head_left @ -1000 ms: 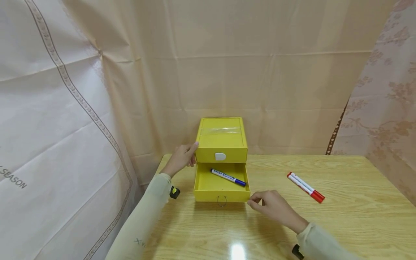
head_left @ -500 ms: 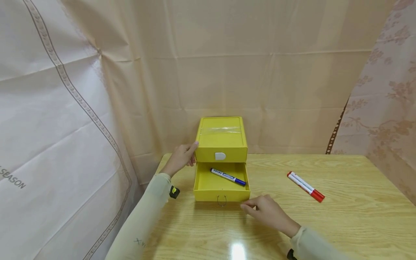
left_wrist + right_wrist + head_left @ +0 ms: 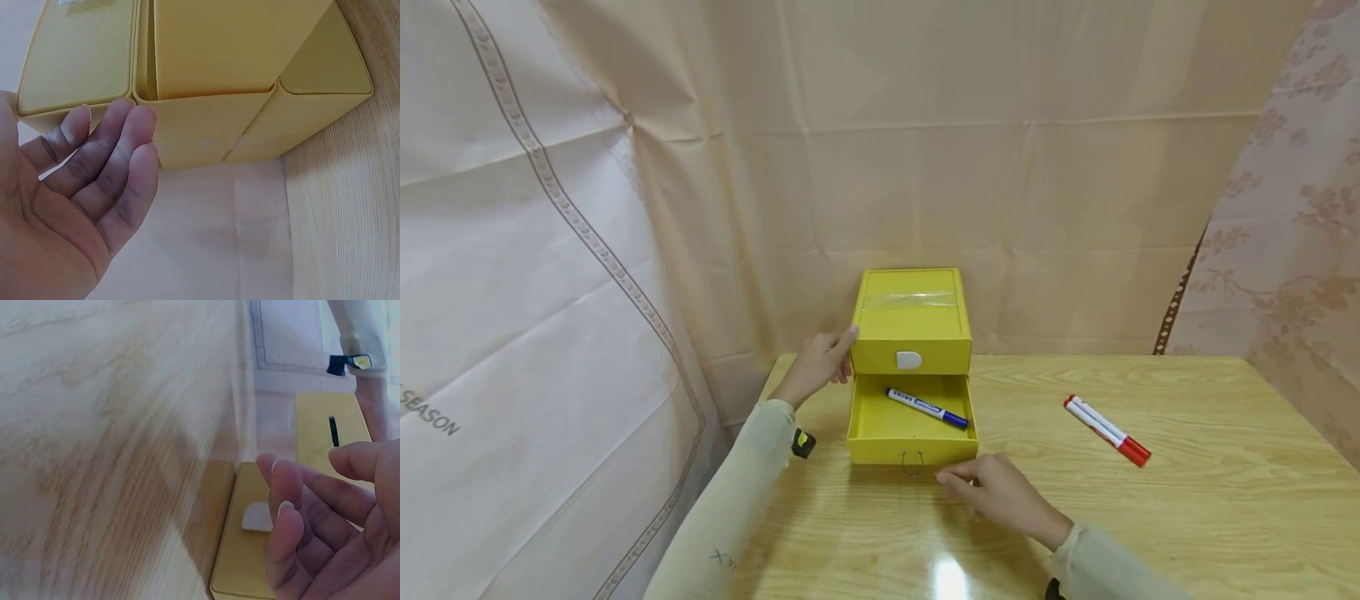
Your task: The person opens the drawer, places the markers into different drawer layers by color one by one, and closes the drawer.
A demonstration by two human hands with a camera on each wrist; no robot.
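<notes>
A yellow drawer cabinet [image 3: 910, 312] stands on the table, its middle drawer [image 3: 912, 452] pulled out. A marker with a blue cap [image 3: 927, 408] lies slantwise in that drawer. My left hand [image 3: 815, 365] touches the cabinet's left side, thumb at the top drawer's edge; the left wrist view shows its fingers [image 3: 142, 128] resting against the wall. Just off the drawer's front right, my right hand [image 3: 1003, 493] holds nothing, fingers loosely bent and thumb apart from them in the right wrist view. A thin ring handle [image 3: 912, 463] hangs on the drawer's front, left of those fingertips.
Two red-capped markers [image 3: 1107, 431] lie side by side on the wooden table [image 3: 1210, 500], right of the cabinet. Below the pulled-out drawer is a bottom drawer [image 3: 240, 562] with a white tab. Hanging cloths [image 3: 1037, 192] surround the table's back and sides.
My right hand has slid left and slightly down along the drawer's front, from its right corner towards the ring handle. My left hand and the drawer have stayed put.
</notes>
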